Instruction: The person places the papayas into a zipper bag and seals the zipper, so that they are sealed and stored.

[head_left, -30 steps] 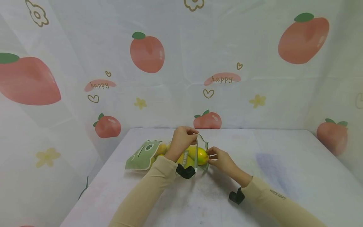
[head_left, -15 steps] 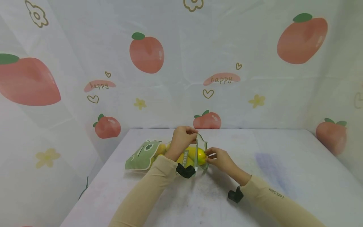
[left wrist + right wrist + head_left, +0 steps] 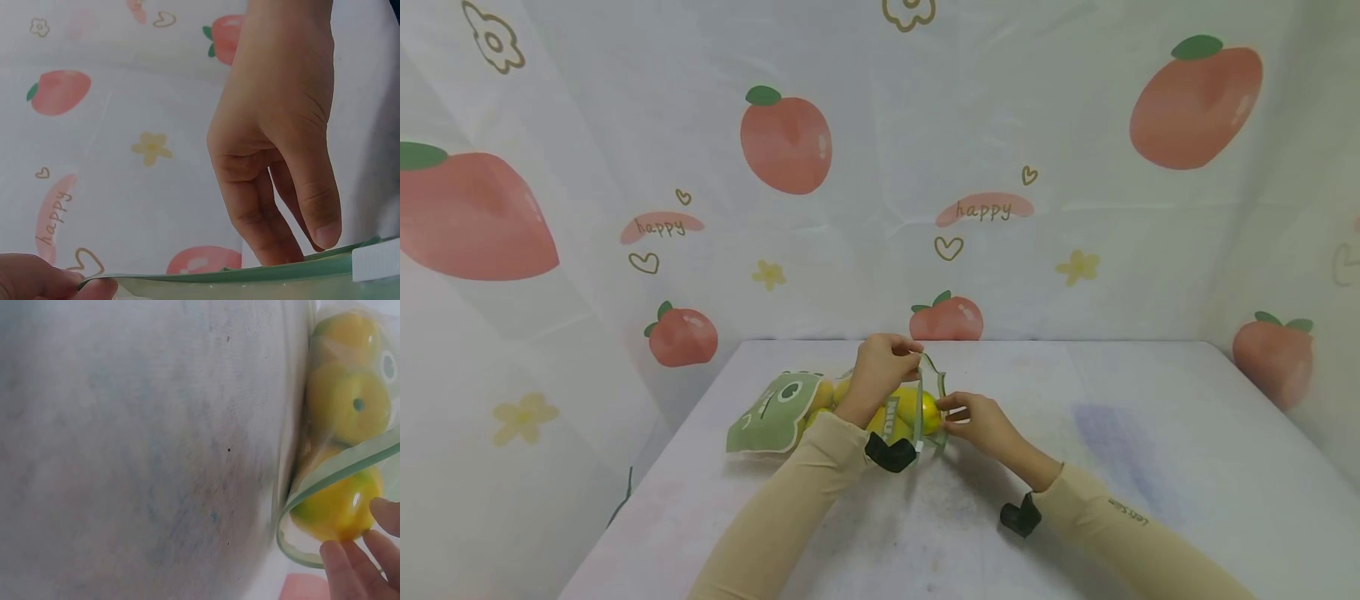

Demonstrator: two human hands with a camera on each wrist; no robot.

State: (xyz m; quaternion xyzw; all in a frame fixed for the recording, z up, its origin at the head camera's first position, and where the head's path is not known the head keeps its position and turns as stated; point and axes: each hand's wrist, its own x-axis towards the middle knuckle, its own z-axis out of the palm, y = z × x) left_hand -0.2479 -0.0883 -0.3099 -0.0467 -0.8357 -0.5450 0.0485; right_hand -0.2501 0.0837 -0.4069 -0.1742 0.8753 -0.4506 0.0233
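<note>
A green zip bag with a frog face lies on the white table, its mouth facing right. Several yellow fruits show through it. My left hand pinches the upper green rim between thumb and fingers and holds the mouth up. My right hand is at the mouth, its fingertips touching a yellow fruit that sits just inside the rim. The back of the bag's inside is hidden by my left hand.
A cloth printed with peaches, hearts and "happy" hangs behind and on both sides of the table. The table's bare white top stretches right of the bag. Black wrist straps sit on both beige sleeves.
My right hand has moved slightly left, and the yellow fruit has gone a little further into the bag's mouth. My left hand keeps its hold on the rim.
</note>
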